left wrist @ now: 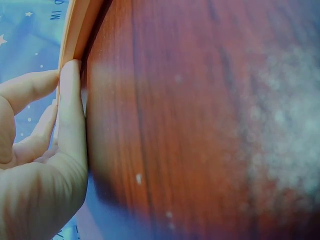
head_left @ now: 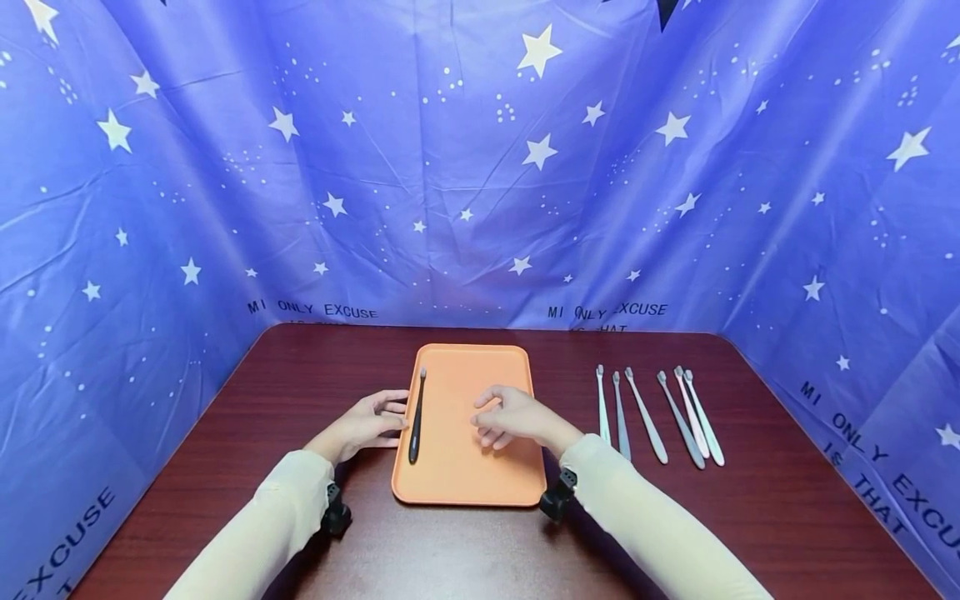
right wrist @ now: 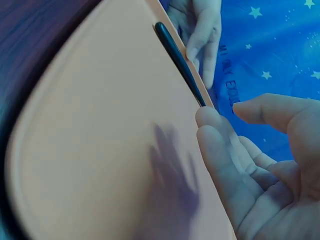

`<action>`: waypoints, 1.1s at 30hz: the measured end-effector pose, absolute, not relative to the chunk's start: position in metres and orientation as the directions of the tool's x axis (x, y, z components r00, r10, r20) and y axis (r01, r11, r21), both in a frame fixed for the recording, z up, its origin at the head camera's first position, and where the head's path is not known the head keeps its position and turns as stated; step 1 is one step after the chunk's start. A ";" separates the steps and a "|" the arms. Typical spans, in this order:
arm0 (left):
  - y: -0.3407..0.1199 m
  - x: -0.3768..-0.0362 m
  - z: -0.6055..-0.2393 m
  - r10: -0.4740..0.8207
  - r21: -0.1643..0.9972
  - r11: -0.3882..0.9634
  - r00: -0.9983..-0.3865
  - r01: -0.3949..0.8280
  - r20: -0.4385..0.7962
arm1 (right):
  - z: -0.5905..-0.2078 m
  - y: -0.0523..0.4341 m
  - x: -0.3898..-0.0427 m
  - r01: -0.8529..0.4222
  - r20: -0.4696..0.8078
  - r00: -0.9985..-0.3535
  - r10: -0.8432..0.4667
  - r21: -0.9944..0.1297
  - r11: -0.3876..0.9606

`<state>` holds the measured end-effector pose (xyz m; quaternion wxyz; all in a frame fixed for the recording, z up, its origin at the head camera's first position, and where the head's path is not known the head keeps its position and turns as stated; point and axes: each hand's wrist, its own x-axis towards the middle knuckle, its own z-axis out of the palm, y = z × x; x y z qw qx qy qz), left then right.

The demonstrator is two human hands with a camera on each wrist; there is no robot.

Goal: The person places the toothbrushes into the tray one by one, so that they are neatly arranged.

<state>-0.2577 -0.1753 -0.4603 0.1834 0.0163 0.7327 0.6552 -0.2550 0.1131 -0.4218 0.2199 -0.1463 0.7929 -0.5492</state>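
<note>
On the dark red-brown bench (head_left: 247, 417), enclosed on three sides by a blue star-printed cloth (head_left: 480, 167), the left hand (head_left: 363, 427) lay at the left edge of the orange tray (head_left: 480, 475). Its grip was open: the fingers were extended and relaxed, the fingertips (left wrist: 70, 75) resting against the tray's outer rim, as the left wrist view showed, and they held nothing. Just inside that rim lay the black toothbrush (head_left: 416, 417), stretched along the tray's left side with its head toward the far end and its handle end toward the person; it lay flat on the tray floor, close beside the left fingers, though whether they touched it could not be told. In the right wrist view the same toothbrush ran along the tray's far edge, with the left hand beyond it. The right hand (head_left: 517, 417) hovered over the middle to right part of the tray, its grip likewise open, the fingers loosely bent and spread and holding nothing. Both forearms wore pale cream sleeves (head_left: 645, 517). To the right of the tray, well apart from it, six pale toothbrushes (head_left: 660, 412) lay side by side on the bench, heads pointing away from the person.
</note>
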 end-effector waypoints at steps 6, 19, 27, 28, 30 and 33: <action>-0.175 -0.257 -0.460 0.269 0.967 0.139 -0.932 -0.211 -0.242 | -0.419 0.139 -0.259 -0.003 -0.175 -0.877 -0.448 -0.929 0.369; -0.175 -0.257 -0.461 0.265 0.966 0.151 -0.933 -0.207 -0.242 | -0.412 0.188 -0.258 0.022 -0.185 -0.902 -0.391 -0.922 0.387; -0.175 -0.256 -0.460 0.258 0.968 0.149 -0.937 -0.203 -0.236 | -0.416 0.213 -0.254 0.020 -0.181 -0.916 -0.359 -0.912 0.410; -0.175 -0.256 -0.460 0.259 0.968 0.147 -0.937 -0.202 -0.235 | -0.416 0.217 -0.255 0.018 -0.179 -0.918 -0.354 -0.911 0.412; -0.175 -0.256 -0.459 0.262 0.968 0.145 -0.936 -0.204 -0.236 | -0.415 0.225 -0.255 0.020 -0.176 -0.924 -0.340 -0.909 0.415; -0.175 -0.256 -0.459 0.264 0.968 0.140 -0.934 -0.208 -0.239 | -0.415 0.238 -0.257 0.025 -0.174 -0.931 -0.320 -0.907 0.421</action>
